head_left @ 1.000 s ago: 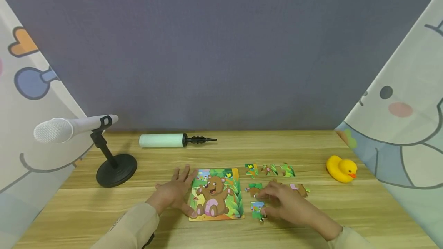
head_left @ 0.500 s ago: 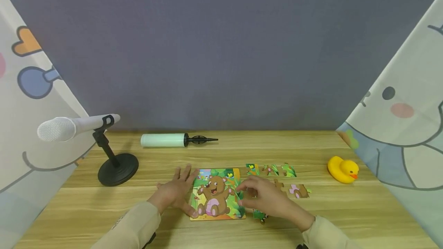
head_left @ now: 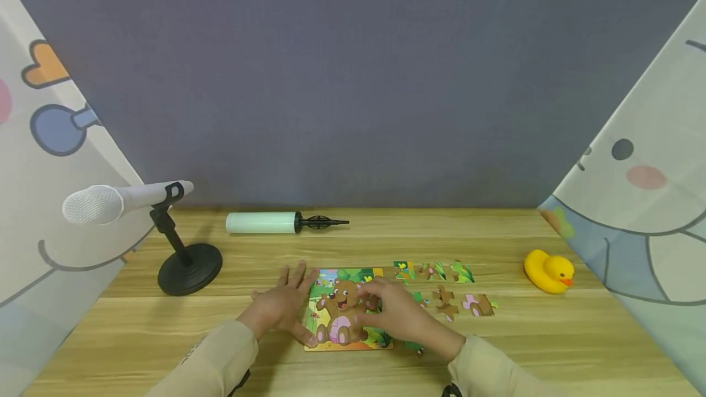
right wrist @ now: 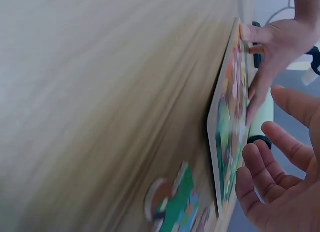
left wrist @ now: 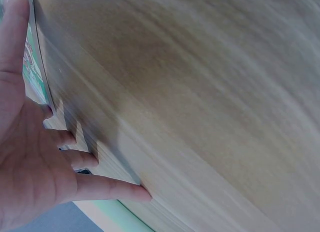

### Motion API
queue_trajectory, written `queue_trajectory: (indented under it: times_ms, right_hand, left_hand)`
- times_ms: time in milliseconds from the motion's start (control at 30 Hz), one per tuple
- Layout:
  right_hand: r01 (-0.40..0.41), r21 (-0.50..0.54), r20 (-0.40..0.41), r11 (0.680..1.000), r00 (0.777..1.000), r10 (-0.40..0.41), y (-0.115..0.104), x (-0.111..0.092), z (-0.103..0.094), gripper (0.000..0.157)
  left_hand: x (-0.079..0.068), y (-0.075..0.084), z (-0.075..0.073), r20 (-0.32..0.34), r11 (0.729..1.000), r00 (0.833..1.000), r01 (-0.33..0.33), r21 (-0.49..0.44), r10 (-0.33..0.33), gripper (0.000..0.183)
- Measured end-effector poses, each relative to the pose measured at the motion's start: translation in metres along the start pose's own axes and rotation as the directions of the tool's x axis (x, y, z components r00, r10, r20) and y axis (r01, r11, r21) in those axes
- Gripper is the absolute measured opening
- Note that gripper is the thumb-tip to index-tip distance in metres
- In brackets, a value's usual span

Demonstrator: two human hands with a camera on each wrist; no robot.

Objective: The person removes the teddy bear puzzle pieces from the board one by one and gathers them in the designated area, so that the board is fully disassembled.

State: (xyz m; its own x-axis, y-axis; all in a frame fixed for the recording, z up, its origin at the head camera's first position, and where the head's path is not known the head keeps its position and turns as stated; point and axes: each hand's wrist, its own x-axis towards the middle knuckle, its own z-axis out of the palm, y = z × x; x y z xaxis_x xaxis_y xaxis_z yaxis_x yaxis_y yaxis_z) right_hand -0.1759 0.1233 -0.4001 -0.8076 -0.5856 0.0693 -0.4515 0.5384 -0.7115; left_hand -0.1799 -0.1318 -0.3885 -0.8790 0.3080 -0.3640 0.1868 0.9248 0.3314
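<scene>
A square jigsaw board [head_left: 347, 339] with a brown bear picture lies on the table. My left hand [head_left: 284, 305], fingers spread, rests at its left side, with the thumb at the lower left edge. My right hand [head_left: 394, 314] is over the board's right half, hiding part of the bear. In the right wrist view, its thumb and fingers are apart and loosely bent, with nothing visible between them. Loose puzzle pieces lie right of the board: a duck piece [head_left: 404, 270], a leafy piece [head_left: 462, 272], a brown piece [head_left: 445, 303] and a pink-and-brown piece [head_left: 478, 305], among several.
A white microphone [head_left: 94, 204] on a black stand [head_left: 190, 268] is at the left. A pale green hand pump [head_left: 261, 223] lies toward the back, before a grey panel [head_left: 353, 90]. A yellow rubber duck [head_left: 548, 271] sits at the right.
My right hand has moved left from the loose pieces to over the board, uncovering the brown piece. My left hand has stayed at the board's left edge.
</scene>
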Motion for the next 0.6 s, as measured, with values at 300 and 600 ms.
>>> queue_trajectory:
  times_ms: [300,600]
  right_hand:
    - [0.011,-0.073,-0.019,0.997,1.000,-0.012,-0.006,0.018,0.016,0.027]
    - [-0.048,-0.281,-0.010,0.959,0.999,0.047,-0.012,0.032,0.025,0.043]
  left_hand:
    - [0.000,0.002,0.001,0.006,1.000,1.000,0.011,0.014,-0.011,0.133]
    - [0.001,0.002,-0.001,0.008,1.000,1.000,0.016,0.024,-0.016,0.133]
